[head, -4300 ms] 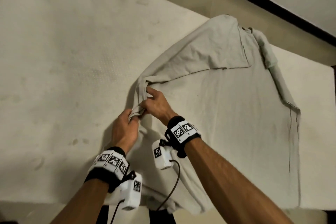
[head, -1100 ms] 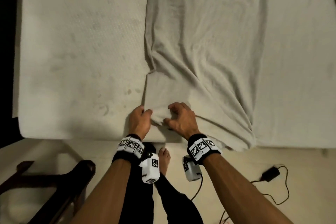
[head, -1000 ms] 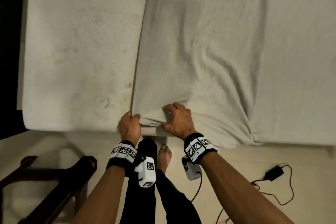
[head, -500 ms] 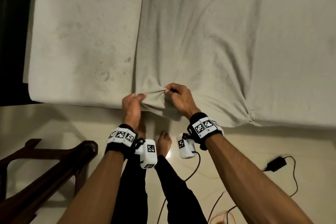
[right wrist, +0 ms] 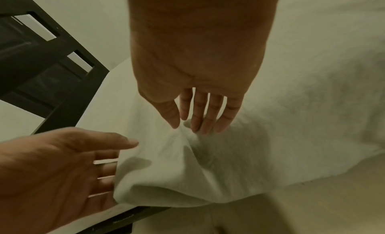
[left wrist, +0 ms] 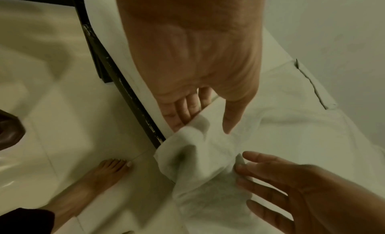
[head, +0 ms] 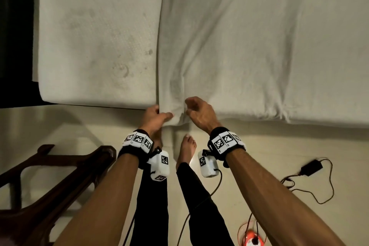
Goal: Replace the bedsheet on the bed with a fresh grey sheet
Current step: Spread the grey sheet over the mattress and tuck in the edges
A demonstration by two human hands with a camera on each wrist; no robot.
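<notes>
The grey sheet lies wrinkled over the middle and right of the bare mattress, and its near edge hangs over the mattress side. My left hand is at the sheet's left hanging corner. In the left wrist view its straight fingers lie behind the fold of the sheet and the thumb lies over the front. My right hand hovers just to the right. Its straight fingertips touch a ridge of the sheet without gripping.
A dark wooden chair stands on the floor at my left. A black charger with its cable and an orange object lie on the floor to the right. My bare foot is close to the dark bed frame.
Half a second ago both hands pinched a raised bunch of the sheet's edge. Now the edge hangs down over the mattress side and both hands have opened.
</notes>
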